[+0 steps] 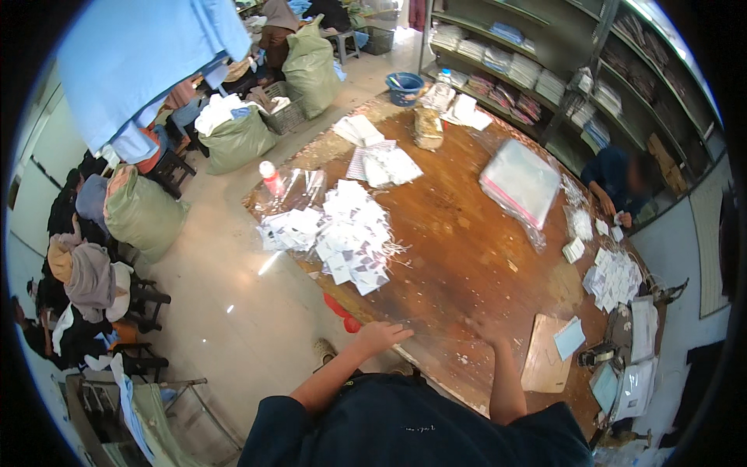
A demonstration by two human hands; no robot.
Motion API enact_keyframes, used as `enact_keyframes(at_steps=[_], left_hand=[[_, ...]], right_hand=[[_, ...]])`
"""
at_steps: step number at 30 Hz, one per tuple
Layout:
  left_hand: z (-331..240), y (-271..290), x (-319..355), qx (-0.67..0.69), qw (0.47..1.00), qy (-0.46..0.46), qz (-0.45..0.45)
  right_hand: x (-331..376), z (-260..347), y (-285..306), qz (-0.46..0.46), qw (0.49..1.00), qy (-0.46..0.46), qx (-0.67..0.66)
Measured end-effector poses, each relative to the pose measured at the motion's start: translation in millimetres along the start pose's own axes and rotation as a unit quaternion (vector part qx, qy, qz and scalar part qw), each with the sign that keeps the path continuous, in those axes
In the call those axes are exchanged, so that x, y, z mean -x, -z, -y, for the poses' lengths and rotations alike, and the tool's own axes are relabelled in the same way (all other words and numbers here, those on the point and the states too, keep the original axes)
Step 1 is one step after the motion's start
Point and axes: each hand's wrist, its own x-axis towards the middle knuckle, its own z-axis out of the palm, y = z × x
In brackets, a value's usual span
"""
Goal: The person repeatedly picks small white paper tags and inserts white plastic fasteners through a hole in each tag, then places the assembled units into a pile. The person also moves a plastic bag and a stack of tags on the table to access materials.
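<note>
My left hand point(381, 336) is at the near edge of the brown wooden table, palm down with its fingers stretched out. My right hand point(489, 335) is over the tabletop to the right, its fingers smeared by motion. Between the two, a thin clear plastic sheet or bag point(440, 328) shows faintly; whether either hand grips it I cannot make out. Just beyond my left hand lies a heap of white printed tags with strings point(354, 233). A brown folder or board point(545, 354) with a light blue pad point(569, 338) lies right of my right hand.
A stack of clear plastic bags point(520, 183) lies at the far right of the table point(451, 257). Another person point(618, 183) handles small white pieces near a second tag pile point(612, 279). A tape dispenser point(597, 355) stands right. Green sacks point(144, 210) and seated people are at left.
</note>
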Motion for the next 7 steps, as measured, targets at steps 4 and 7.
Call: enact_keyframes(at_steps=[4, 7], left_hand=[[53.6, 34.4, 49.9, 0.019, 0.997, -0.066, -0.034], [115.2, 72.2, 86.4, 0.027, 0.997, -0.062, -0.031]], right_hand=[[53.0, 32.9, -4.8, 0.056, 0.986, -0.041, -0.153], [78.7, 90.9, 12.1, 0.030, 0.955, 0.017, -0.296]])
